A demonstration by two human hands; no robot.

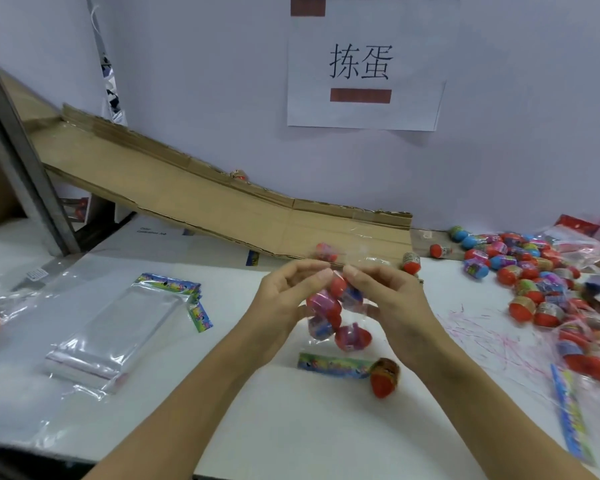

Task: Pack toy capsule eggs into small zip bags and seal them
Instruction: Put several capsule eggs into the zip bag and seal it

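Left hand [284, 299] pinches zip bag [329, 317] top | right hand [388, 299] pinches same top | capsule eggs [326, 306] inside | bag above desk [291, 410] | loose egg [384, 375] just beside

We are at a packing bench in a small workshop or factory line: a white worktable [291, 427] against a plain partition, with a taped paper sign [364, 64] marking the station. A cardboard chute [205, 202] slopes down to a heap of capsule eggs [534, 278], and a stack of empty zip bags [118, 327] lies ready.
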